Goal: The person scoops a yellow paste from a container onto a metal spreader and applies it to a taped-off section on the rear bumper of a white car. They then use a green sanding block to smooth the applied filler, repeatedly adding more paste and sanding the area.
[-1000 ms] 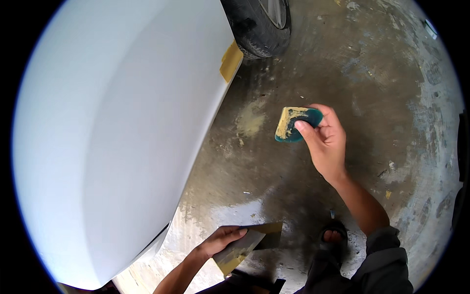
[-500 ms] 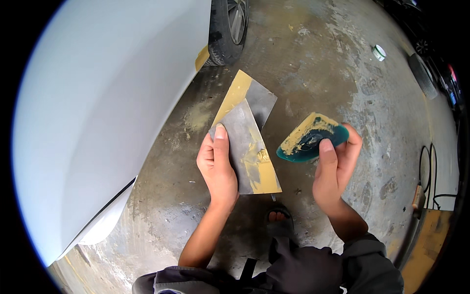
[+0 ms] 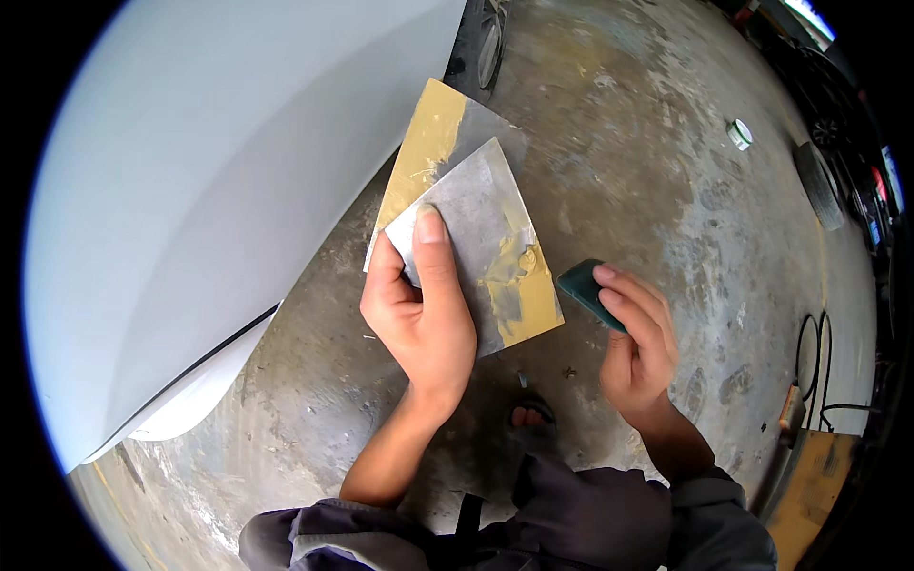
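Observation:
My left hand [image 3: 427, 324] is closed on two thin grey plates, its thumb lying flat on the front one. The front plate [image 3: 481, 224] has a band of tan putty with a thicker lump along its lower right end. Partly covered behind it, the rear plate [image 3: 424, 143] carries a wide tan putty strip on its left side. My right hand [image 3: 643, 347] grips a dark green putty spreader [image 3: 584, 287] between thumb and fingers, just right of the front plate and apart from it. The spreader is tilted, so its putty-smeared face is hidden.
A pale car body panel [image 3: 238, 171] fills the left side, with a wheel [image 3: 487, 48] beyond it. On the stained concrete floor [image 3: 619, 171] stand a small white tub [image 3: 739, 134] and a loose tyre [image 3: 820, 186]. Black cable [image 3: 809, 366] and a brownish board [image 3: 817, 485] are at right.
My right hand has turned the spreader over and brought it lower and closer to the plates. The two plates have risen slightly and spread differently in my left hand.

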{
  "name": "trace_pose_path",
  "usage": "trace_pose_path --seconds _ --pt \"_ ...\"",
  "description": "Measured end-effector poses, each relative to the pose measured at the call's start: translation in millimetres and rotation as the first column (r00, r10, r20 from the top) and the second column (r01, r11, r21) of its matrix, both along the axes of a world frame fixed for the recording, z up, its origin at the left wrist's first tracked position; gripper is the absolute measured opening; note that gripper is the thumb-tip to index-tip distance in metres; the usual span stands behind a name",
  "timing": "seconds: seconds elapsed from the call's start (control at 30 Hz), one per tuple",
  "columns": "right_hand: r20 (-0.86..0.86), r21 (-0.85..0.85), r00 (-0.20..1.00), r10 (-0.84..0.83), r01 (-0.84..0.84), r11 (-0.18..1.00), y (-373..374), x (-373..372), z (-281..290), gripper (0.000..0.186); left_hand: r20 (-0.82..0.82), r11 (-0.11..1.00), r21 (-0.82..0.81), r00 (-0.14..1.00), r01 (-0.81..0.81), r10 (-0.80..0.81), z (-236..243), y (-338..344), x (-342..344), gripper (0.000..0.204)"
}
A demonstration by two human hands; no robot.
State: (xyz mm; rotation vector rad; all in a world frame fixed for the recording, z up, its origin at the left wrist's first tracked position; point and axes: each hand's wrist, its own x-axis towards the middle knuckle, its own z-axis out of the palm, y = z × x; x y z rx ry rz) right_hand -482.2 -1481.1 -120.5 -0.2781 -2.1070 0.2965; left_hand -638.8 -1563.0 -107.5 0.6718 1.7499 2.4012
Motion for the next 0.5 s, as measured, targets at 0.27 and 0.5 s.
trace_pose_path --seconds 0.27,0.5 --pt "0.181 0.256 0.983 -0.032 -0.016 0.967 -11.0 -2.9 27.3 0.022 -0.148 0.998 -0.043 0.988 -0.038 0.031 3.7 -1.7 7.0 0.019" --pt "0.214 0.209 0.976 0.049 -0.095 0.973 -14.5 -4.9 18.8 0.023 -0.232 0.99 -0.12 0.972 -0.071 0.041 1.2 -7.3 6.1 0.023"
